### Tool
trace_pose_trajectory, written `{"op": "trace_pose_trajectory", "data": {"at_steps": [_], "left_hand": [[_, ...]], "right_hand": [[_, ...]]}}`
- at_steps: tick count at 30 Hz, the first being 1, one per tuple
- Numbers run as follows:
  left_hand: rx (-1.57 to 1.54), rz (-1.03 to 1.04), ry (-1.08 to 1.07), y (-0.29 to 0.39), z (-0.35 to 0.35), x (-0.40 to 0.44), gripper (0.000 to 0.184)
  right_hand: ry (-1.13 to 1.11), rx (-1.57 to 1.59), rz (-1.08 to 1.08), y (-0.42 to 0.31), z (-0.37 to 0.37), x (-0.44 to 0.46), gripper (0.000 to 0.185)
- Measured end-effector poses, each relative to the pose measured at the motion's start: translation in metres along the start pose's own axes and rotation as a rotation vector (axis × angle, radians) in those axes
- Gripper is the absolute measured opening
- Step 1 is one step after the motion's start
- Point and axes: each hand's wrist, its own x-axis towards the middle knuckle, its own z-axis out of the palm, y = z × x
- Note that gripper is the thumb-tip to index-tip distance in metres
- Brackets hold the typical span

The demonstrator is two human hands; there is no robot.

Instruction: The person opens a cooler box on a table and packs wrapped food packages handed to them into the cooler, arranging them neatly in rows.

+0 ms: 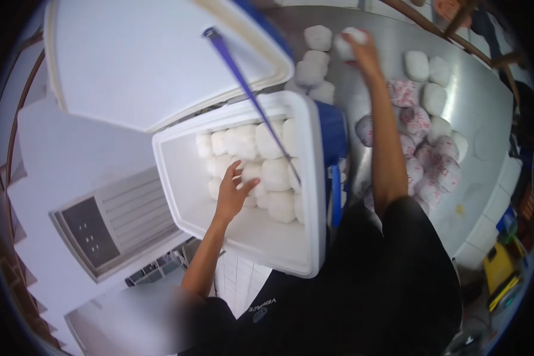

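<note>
A white cooler box (237,240) with a blue outside stands with its lid (160,59) raised. White rounded lumps (275,174) are packed inside it in rows; what they are made of I cannot tell. My left hand (234,193) reaches into the box, thumb and fingers apart, at one of the lumps. Over the steel table (397,35), my right hand (362,50) has its fingers closed on a white rounded lump (345,48). Beside that hand, several similar lumps (312,72) sit in a group close to the box.
Lumps in red-printed wrapping (427,172) lie heaped on the table right of my right arm, with plain white ones (417,66) around them. A purple strap (243,80) runs from the lid into the box. A yellow object (499,270) is at the lower right.
</note>
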Motion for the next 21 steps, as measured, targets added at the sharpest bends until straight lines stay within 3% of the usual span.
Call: {"op": "trace_pose_trajectory", "data": {"at_steps": [2, 6, 8, 12, 14, 18, 21], "left_hand": [[-0.249, -0.116, -0.169, 0.005, -0.004, 0.006, 0.065], [-0.305, -0.117, -0.293, -0.006, -0.020, 0.011, 0.059], [0.025, 0.389, -0.184, -0.029, -0.019, 0.022, 0.062], [0.228, 0.452, -0.135, -0.010, -0.016, 0.025, 0.067], [-0.206, 0.023, -0.159, -0.005, -0.019, 0.027, 0.069], [-0.370, -0.066, -0.179, -0.004, -0.019, 0.018, 0.066], [-0.106, 0.082, -0.266, 0.001, -0.039, 0.018, 0.069]], "right_hand": [[-0.105, 0.287, -0.109, -0.035, -0.019, -0.043, 0.058], [-0.386, 0.333, -0.384, -0.119, -0.014, -0.143, 0.060], [-0.501, 0.276, -0.497, -0.145, 0.004, -0.191, 0.067], [-0.702, 0.260, -0.586, -0.164, 0.030, -0.253, 0.071], [-0.669, 0.109, -0.632, -0.167, 0.038, -0.270, 0.073], [-0.622, 0.078, -0.572, -0.165, 0.050, -0.295, 0.073], [-0.528, -0.213, -0.624, -0.169, 0.063, -0.317, 0.076]]}}
